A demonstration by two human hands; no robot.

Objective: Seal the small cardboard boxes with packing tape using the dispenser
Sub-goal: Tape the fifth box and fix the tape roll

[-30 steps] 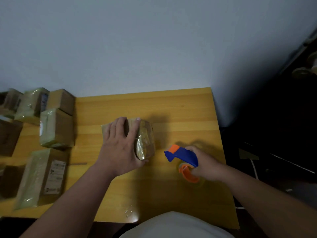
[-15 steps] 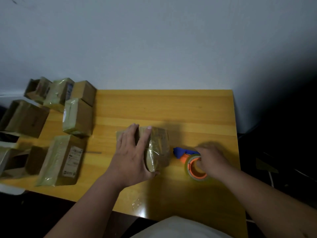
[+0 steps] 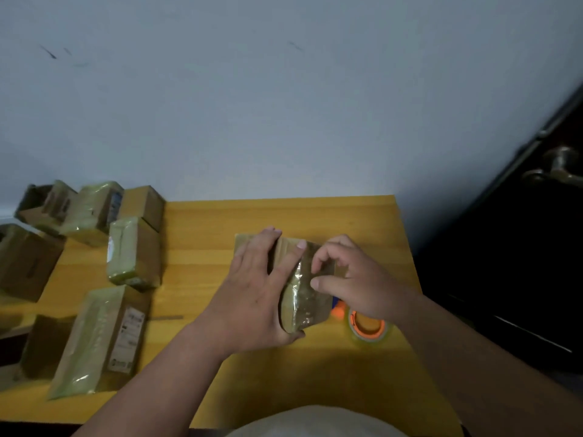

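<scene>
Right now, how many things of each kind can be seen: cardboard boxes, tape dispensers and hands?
Held box: 1
Other boxes, at the left: 7 (the darkest one is hard to make out)
Tape dispenser: 1
Hands: 2, left hand and right hand
Total: 11

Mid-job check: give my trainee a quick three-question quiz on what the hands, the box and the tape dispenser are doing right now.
1. True or false: the right hand holds the blue-and-orange tape dispenser.
2. Which hand lies across the small tape-wrapped cardboard box? A left hand; B right hand.
3. Fill in: the dispenser lies on the yellow wooden ____.

Key: 1 false, it lies on the table; 2 A; 3 table.
</scene>
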